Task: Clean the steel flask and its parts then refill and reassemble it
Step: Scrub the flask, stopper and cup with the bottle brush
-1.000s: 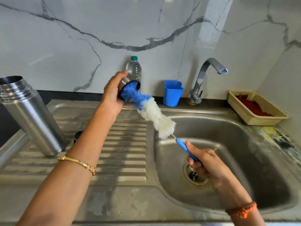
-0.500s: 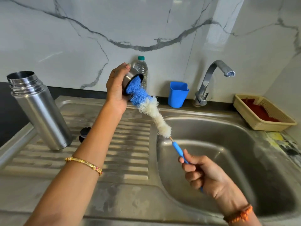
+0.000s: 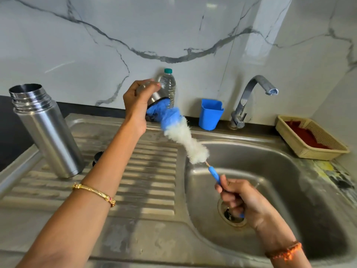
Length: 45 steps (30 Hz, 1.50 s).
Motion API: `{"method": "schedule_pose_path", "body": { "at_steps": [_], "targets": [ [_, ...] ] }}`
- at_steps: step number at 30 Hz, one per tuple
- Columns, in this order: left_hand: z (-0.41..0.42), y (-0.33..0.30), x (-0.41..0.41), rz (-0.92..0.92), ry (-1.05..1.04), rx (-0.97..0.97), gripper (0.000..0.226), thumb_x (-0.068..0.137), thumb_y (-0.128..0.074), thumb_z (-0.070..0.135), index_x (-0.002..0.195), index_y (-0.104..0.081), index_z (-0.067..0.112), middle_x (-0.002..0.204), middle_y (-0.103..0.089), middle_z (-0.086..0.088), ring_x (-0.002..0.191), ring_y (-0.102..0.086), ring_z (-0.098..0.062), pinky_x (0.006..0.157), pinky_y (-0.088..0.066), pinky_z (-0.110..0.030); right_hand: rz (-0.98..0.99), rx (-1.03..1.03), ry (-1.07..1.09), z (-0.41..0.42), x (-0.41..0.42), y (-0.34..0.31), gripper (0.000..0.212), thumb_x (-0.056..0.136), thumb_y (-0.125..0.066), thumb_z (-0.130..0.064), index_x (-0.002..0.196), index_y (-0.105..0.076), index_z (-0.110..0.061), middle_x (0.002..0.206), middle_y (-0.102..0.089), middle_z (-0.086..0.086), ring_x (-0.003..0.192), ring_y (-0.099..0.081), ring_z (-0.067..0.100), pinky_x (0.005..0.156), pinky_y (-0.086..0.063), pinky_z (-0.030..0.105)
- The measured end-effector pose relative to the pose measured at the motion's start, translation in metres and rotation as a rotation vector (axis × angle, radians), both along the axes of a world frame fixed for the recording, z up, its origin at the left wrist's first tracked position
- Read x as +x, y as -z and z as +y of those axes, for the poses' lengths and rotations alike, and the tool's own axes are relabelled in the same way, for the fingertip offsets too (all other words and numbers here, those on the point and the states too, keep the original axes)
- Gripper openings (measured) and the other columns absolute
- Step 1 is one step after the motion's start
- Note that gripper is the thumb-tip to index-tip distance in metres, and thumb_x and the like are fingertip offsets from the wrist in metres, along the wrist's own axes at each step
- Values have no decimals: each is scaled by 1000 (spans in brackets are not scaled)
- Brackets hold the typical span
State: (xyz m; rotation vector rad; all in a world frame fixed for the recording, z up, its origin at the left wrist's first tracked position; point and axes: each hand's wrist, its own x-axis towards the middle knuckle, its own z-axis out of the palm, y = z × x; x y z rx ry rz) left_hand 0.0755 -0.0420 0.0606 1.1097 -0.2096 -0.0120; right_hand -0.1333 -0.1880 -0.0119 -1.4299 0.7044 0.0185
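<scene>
Two hands are mid-scrub: left hand fingers curl round the steel cup, right hand grips the bottle brush inside it, while the open flask on the counter awaits refilling and reassembly.

Home kitchen: steel sink, tap

One flask, one cup, one brush, one bottle, one blue tub, one basket, one tap, two hands: left, right.
</scene>
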Motion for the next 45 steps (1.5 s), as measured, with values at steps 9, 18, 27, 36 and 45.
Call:
{"method": "schedule_pose_path", "body": {
  "at_steps": [9,18,27,36,45],
  "targets": [
    [-6,-3,0,117,-150,-32,21,74,-72,10,65,-55,18,60,-49,5,63,-48,-11,70,-46,-31,-267,-1137,229,-1,14,7,44,83,-61,-42,56,-58,-7,45,-43,0,43,-40,20,45,-31,26],
    [1,0,-10,57,-207,-48,17,75,-70,5,76,-57,16,73,-57,6,52,-51,4,54,-46,-15,42,138,-165,12,12,-5,46,94,-41,-40,57,-47,-13,39,-26,-9,29,-18,1,30,-12,10],
    [3,2,-15,279,-120,10,19,75,-72,16,72,-54,16,74,-57,-1,67,-59,-14,61,-55,-27,-474,-1567,306,4,8,16,31,87,-53,-32,68,-64,-11,50,-53,0,38,-46,23,35,-32,25],
    [-3,-23,-15,44,289,-361,5,70,-61,19,76,-60,18,72,-64,2,67,-62,-12,61,-51,-24,-84,190,-17,-3,18,-17,35,81,-51,-39,57,-53,-13,40,-26,-10,29,-18,0,31,-12,12],
    [-1,-8,-11,191,-95,-3,17,76,-73,15,69,-58,19,68,-58,3,68,-57,-14,69,-54,-31,-500,-1616,351,-1,16,13,24,84,-60,-28,72,-68,-9,52,-54,2,38,-47,21,35,-34,24]
  ]
}}
